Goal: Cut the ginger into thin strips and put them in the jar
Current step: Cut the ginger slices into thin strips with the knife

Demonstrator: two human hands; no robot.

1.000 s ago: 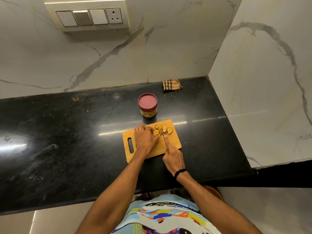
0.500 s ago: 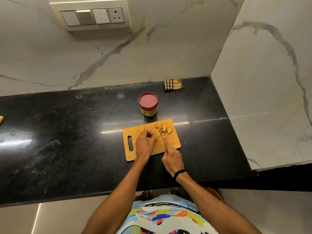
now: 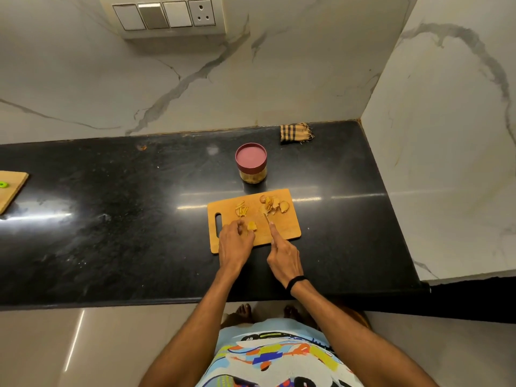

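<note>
A wooden cutting board [image 3: 287, 233] lies on the black counter. My left hand [image 3: 234, 244] pinches a small ginger slice [image 3: 251, 226] at the board's near middle. My right hand [image 3: 283, 254] grips a small knife [image 3: 266, 218], index finger along its back, blade pointing away toward a pile of ginger slices [image 3: 272, 204] at the board's far right. A few thin ginger strips [image 3: 241, 209] lie at the far left of the board. A jar [image 3: 251, 166] with a dark red lid on stands just behind the board.
A checked cloth [image 3: 296, 132] lies at the back by the wall corner. Another wooden board [image 3: 12, 192] with a green item shows at the far left edge. A marble wall stands on the right, and the counter's front edge is near my body.
My left hand drew back from the slice pile toward the board's near edge with one ginger slice. The strips it covered now show. The right hand with the knife barely moved.
</note>
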